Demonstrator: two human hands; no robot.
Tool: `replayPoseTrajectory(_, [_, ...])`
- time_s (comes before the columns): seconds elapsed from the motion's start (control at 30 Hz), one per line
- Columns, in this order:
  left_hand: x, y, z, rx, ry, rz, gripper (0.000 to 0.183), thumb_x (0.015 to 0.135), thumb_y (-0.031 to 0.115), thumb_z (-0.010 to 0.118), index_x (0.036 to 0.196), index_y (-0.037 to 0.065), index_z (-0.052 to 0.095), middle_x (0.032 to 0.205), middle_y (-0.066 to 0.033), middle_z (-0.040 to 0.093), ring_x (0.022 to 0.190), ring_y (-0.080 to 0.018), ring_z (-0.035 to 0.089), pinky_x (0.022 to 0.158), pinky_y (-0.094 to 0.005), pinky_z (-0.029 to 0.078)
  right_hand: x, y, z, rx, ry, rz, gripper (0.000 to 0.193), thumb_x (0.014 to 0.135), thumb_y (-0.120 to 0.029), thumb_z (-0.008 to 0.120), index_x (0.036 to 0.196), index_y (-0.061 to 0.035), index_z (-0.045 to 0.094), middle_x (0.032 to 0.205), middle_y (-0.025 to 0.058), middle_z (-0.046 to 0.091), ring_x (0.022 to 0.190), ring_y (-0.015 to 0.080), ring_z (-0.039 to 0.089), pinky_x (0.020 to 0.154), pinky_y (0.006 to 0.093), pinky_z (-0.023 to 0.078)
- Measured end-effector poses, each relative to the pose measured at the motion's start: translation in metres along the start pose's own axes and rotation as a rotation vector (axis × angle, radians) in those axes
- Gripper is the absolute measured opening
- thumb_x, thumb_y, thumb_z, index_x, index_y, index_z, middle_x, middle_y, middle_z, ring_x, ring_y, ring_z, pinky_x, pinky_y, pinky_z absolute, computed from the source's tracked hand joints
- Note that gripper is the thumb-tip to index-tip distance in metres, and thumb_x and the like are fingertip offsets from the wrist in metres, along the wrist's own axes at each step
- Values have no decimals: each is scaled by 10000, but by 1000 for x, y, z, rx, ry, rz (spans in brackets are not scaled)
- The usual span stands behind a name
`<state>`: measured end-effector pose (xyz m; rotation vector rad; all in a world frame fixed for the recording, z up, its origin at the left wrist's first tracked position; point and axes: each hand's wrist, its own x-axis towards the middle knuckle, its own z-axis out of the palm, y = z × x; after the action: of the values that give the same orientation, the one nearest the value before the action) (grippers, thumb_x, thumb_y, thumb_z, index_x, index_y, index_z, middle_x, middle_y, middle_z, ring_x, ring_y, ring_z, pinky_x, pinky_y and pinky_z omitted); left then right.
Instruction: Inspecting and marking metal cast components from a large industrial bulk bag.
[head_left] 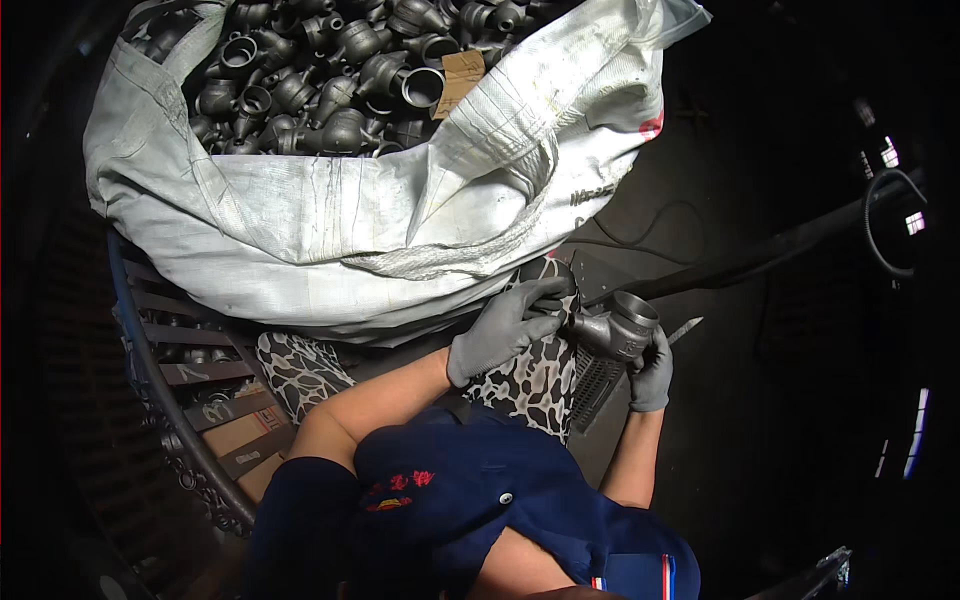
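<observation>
A dark metal pipe fitting [606, 338] is held over the floor, just beside the person's knee, its wide round mouth facing up. The gloved right hand [652, 374] is closed around its lower right side. The gloved left hand [508, 330] is partly curled at the narrow end; whether it grips anything I cannot tell. Beyond, a big white sack [300, 215] holds many similar fittings [338, 130] and a piece of cardboard [460, 82].
</observation>
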<state>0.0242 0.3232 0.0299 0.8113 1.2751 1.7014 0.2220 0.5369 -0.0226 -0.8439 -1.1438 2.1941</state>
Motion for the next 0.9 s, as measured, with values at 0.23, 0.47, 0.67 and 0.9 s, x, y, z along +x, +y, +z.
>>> replayPoseTrajectory(0.23, [-5, 24, -86, 79, 533, 246, 288, 915, 53, 535, 1174, -73, 537, 1104, -134, 616, 1035, -165, 583, 939, -273, 446, 15, 95, -170, -446, 661, -33, 196, 856, -155, 624, 977, -3, 599, 846, 76, 648, 585, 137, 585, 499, 243, 461])
replayPoseTrajectory(0.47, [26, 29, -214, 287, 879, 380, 344, 868, 81, 571, 1184, -55, 559, 1064, -111, 640, 983, -145, 588, 850, -232, 450, 52, 183, -190, -213, 500, 369, 274, 897, -224, 458, 1070, -62, 596, 861, 62, 632, 555, 133, 507, 481, 236, 408])
replayPoseTrajectory(0.67, [68, 62, -309, 856, 1036, 396, 366, 811, 84, 599, 1165, -8, 583, 1106, -166, 626, 1027, -253, 605, 913, -332, 455, 27, 44, 53, -9, 195, -78, 338, 953, -193, 407, 1214, -6, 513, 825, 45, 587, 634, 83, 487, 541, 221, 400])
replayPoseTrajectory(0.9, [110, 68, -349, 1546, 732, -57, 500, 843, 336, 546, 1266, 70, 521, 1264, -147, 536, 1206, -299, 479, 1010, -445, 352, 18, 76, 138, -928, -214, -786, 297, 888, -48, 463, 1123, 83, 589, 929, 163, 655, 826, 234, 628, 769, 312, 488])
